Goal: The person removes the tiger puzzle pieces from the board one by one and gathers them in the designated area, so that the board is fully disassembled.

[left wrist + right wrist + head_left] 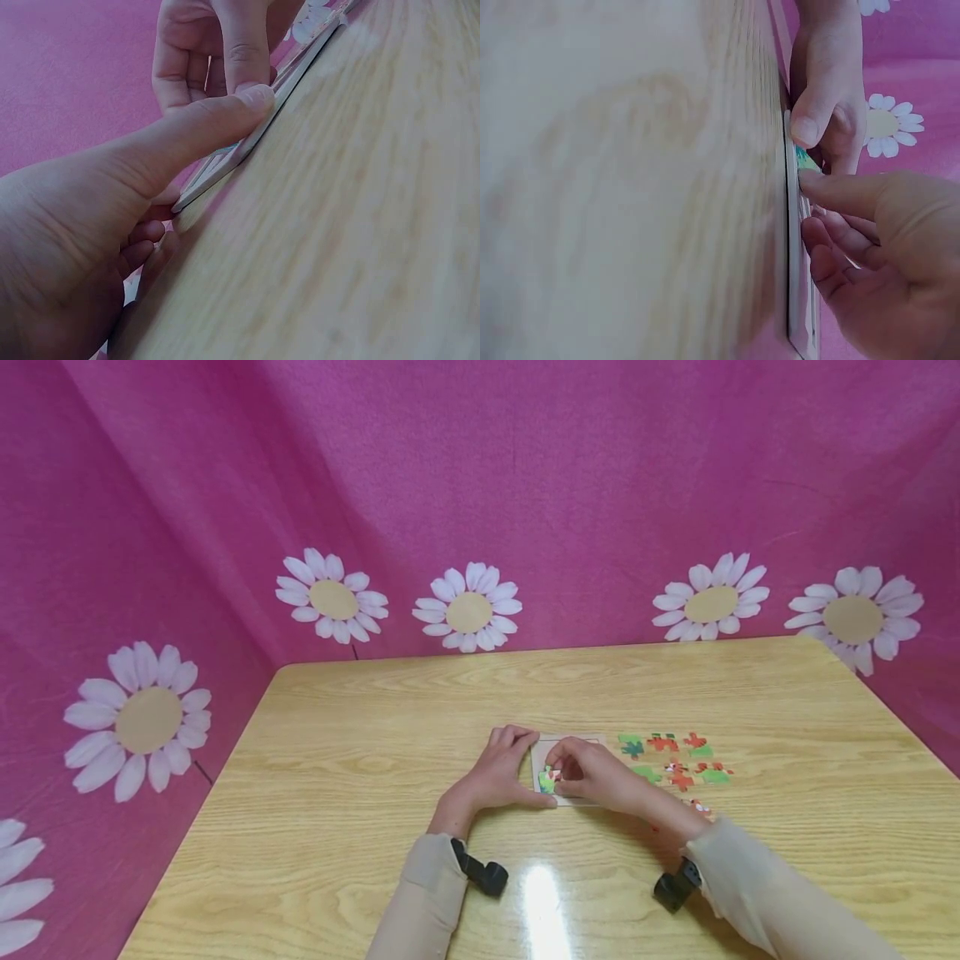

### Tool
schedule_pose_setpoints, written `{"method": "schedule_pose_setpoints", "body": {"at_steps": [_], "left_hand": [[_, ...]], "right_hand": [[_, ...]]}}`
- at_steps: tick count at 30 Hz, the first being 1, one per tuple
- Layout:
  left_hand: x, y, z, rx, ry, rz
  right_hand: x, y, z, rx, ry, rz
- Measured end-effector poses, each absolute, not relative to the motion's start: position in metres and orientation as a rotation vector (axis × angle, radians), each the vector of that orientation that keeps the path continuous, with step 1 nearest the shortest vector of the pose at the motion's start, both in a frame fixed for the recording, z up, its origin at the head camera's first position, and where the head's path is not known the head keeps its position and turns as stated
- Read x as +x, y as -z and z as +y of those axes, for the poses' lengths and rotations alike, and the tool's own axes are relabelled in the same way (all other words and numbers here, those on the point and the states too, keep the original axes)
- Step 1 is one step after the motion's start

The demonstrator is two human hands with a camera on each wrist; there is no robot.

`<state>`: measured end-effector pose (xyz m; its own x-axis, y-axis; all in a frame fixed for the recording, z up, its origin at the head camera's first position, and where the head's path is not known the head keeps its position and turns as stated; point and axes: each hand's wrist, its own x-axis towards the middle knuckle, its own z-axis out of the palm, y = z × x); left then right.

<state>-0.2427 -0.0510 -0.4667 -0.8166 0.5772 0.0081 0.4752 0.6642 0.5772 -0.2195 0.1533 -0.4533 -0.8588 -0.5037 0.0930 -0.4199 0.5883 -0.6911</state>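
A light puzzle tray lies flat on the table. My left hand holds its left side, with fingers at the far corner and the thumb along the near edge; the left wrist view shows this thumb resting on the rim. Over the tray, my right hand pinches a green puzzle piece at the lower left corner between thumb and bent fingers. The right wrist view shows a bit of the green piece by the thumb tip; the fingers hide the rest.
Several loose red and green puzzle pieces lie in rough rows right of the tray, some partly behind the right forearm. The wooden table reaches back to a pink curtain with daisies.
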Motion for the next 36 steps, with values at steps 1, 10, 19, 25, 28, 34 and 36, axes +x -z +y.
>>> {"method": "schedule_pose_setpoints", "body": {"at_steps": [1,10,19,25,28,34,36], "left_hand": [[-0.243,0.467,-0.051,0.864,-0.859,2.704],[-0.244,0.467,-0.051,0.853,-0.858,2.697],[-0.244,0.470,-0.050,0.820,-0.857,2.694],[-0.245,0.470,-0.050,0.820,-0.857,2.688],[-0.245,0.469,-0.050,0.827,-0.852,2.693],[-0.245,0.469,-0.050,0.821,-0.847,2.696],[-0.244,0.469,-0.050,0.814,-0.848,2.693]], "right_hand": [[-0.219,0.454,0.153,-0.782,1.137,2.700],[-0.217,0.453,0.156,-0.787,1.196,2.730],[-0.218,0.455,0.158,-0.731,1.239,2.717],[-0.217,0.455,0.160,-0.696,1.343,2.660],[-0.217,0.455,0.162,-0.677,1.395,2.634],[-0.215,0.457,0.167,-0.639,1.475,2.585],[-0.214,0.458,0.170,-0.626,1.488,2.573]]}}
